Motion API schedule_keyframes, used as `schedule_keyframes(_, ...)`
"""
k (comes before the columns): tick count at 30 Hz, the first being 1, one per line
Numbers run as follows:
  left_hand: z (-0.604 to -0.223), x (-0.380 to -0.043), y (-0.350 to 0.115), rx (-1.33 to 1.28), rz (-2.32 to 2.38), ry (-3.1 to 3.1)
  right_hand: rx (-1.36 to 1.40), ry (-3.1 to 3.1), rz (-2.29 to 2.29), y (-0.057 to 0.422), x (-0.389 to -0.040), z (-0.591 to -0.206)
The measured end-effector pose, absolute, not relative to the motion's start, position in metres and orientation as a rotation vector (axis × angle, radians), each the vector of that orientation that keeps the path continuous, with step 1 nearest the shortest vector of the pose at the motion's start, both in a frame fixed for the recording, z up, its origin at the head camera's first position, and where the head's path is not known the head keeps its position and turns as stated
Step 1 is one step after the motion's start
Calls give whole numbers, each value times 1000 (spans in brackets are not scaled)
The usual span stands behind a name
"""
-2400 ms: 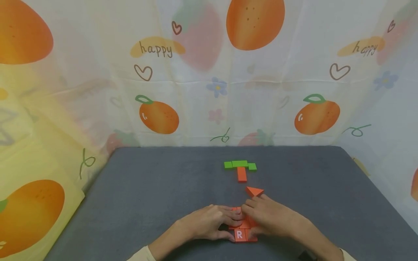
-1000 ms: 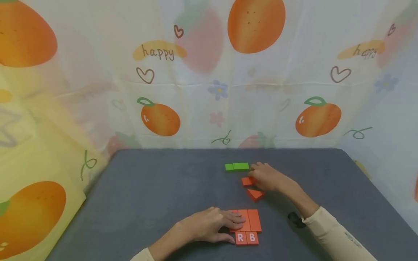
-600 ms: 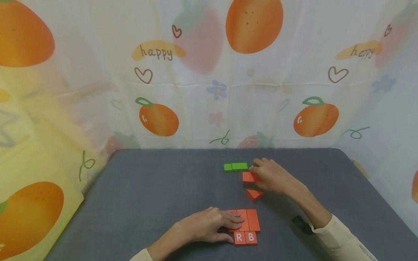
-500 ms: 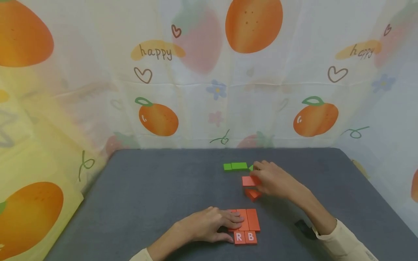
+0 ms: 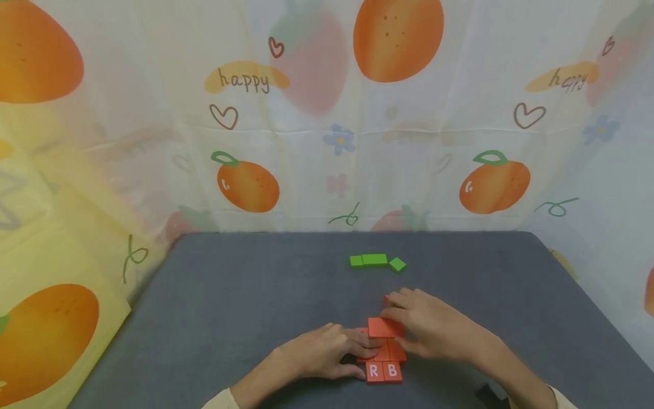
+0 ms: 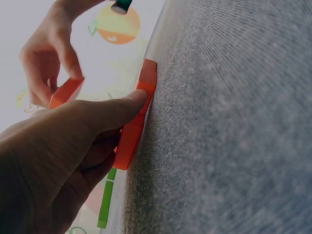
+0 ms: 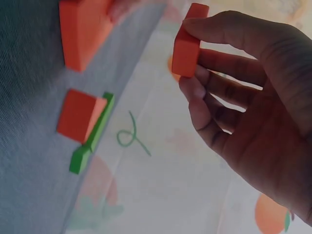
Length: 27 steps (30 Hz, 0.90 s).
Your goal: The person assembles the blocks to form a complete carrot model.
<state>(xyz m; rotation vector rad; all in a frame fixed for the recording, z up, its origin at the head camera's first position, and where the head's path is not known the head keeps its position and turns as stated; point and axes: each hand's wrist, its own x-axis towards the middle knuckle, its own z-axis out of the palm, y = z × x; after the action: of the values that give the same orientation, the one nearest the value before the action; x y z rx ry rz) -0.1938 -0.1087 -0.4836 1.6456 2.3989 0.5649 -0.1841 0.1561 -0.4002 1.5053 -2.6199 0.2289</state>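
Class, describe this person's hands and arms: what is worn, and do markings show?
The left hand and right hand are bare, without visible gloves or rings. The left sleeve and right sleeve are cream, without visible markings. A small dark object, possibly worn, appears near the right sleeve.

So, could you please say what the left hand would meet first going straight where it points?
Probably the right hand: the left hand points towards it in the head view, but depth is unclear and it might pass beneath.

The grey table cover (image 5: 255,284) appears to be rough, matt cloth; the orange block (image 7: 186,57) looks smooth and matt.
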Motion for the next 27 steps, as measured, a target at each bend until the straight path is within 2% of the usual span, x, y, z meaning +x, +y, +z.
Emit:
schedule_keyframes(13,-484,-194,-113,1652,578,2404,1771,-2536,186,156,-152,-444)
schedule_keyframes(21,-484,-193,-112,1646,588,2389,1849,-2598,129,169,-165,-534)
schedule_keyframes(23,-484,-193,-111,1645,583,2393,1810,-2620,162,172,-166,-545)
schedule_keyframes(25,-484,-193,-111,1639,577,2397,1761,-2629,190,172,-166,-549)
schedule_keyframes(27,-483,-193,-111,1625,580,2402,1703,-2704,220,166,-159,-525)
